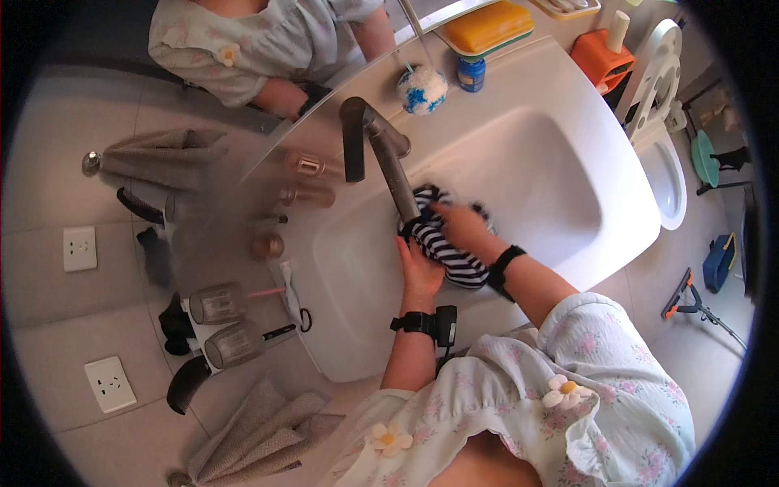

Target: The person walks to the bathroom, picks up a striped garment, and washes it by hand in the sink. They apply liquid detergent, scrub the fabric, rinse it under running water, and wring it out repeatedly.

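Note:
A black-and-white striped cloth (453, 259) lies bunched in the white washbasin (608, 268), under the spout of a dark metal faucet (392, 173). My left hand (420, 268) supports the cloth from the near left side, its thumb raised and spread; part of its grip is hidden by the fabric. My right hand (464, 226) presses on the cloth from the right and is slightly blurred, with a finger near the spout's end. Its hold on the fabric is unclear. Both wrists wear black straps. Whether water runs from the spout cannot be told.
A blue-and-white ball-like item (423, 91), a blue bottle (471, 74) and a yellow sponge (489, 27) stand behind the basin. Two glasses (234, 345) hang left on a wall rack. A grey towel (261, 435) hangs nearby. A toilet (666, 176) stands right.

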